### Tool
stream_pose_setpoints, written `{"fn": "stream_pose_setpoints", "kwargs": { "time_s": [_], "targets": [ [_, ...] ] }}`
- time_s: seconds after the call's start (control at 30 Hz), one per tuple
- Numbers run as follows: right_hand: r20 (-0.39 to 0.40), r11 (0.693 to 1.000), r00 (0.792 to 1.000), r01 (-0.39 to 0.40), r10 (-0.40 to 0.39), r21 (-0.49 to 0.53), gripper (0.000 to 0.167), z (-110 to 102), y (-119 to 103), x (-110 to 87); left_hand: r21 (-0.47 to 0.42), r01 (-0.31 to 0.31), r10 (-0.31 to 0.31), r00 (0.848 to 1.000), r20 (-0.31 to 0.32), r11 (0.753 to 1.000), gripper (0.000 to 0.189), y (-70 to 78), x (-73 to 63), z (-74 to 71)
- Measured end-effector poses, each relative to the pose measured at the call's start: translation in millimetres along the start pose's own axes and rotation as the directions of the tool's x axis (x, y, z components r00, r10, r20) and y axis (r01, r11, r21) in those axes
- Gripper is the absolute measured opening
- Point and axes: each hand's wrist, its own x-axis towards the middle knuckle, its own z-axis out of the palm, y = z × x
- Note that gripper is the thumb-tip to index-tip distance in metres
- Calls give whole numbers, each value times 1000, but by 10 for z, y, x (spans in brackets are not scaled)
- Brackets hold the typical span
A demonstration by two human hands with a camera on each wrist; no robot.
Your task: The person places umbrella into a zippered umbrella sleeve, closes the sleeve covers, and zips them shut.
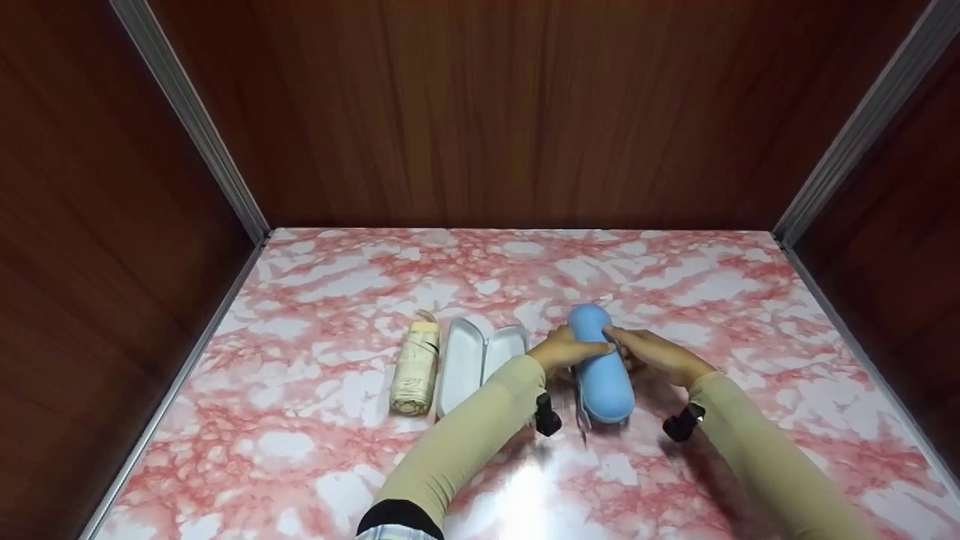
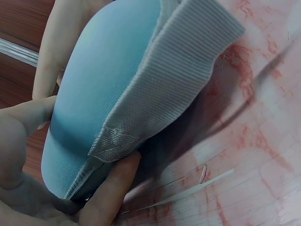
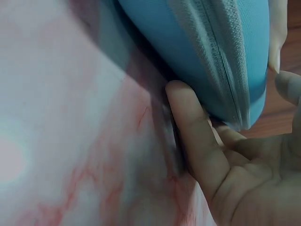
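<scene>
A blue zippered case [image 1: 604, 384] with rounded ends is held between both hands, just over the table or touching it; which, I cannot tell. My left hand [image 1: 564, 351] grips its left side, thumb on top and fingers low on the side. On the opposite side my right hand [image 1: 661, 355] holds it, thumb above and fingers under the edge. A ribbed grey strap [image 2: 164, 75] runs along the case in the left wrist view. The right wrist view shows its grey zipper [image 3: 218, 56], closed along the part in sight.
Left of the hands lies an opened white hard case [image 1: 460, 367], partly behind the left sleeve. Beside it is a folded cream umbrella [image 1: 415, 369]. The red-and-white marbled table [image 1: 300, 442] is enclosed by brown wood panels [image 1: 480, 112] at the back and sides.
</scene>
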Motion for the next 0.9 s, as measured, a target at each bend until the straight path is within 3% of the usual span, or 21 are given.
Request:
{"fn": "stream_pose_setpoints", "kwargs": {
  "time_s": [0.33,0.47,0.8,0.9],
  "targets": [
    [-25,999,999,-31,30,-38,78,13,-52,73,-1,13,-13,999,-34,1000,72,13,19,8],
    [-11,999,999,-48,48,-22,77,8,-63,102,20,-2,2,999,-39,1000,74,4,43,2],
    [-10,998,998,-58,58,10,72,18,-63,83,37,-66,66,998,-8,997,62,-14,11,7],
    [-17,998,998,-58,58,12,69,28,-63,72,20,-75,74,996,55,997,67,-17,-21,-17]
  ]
}}
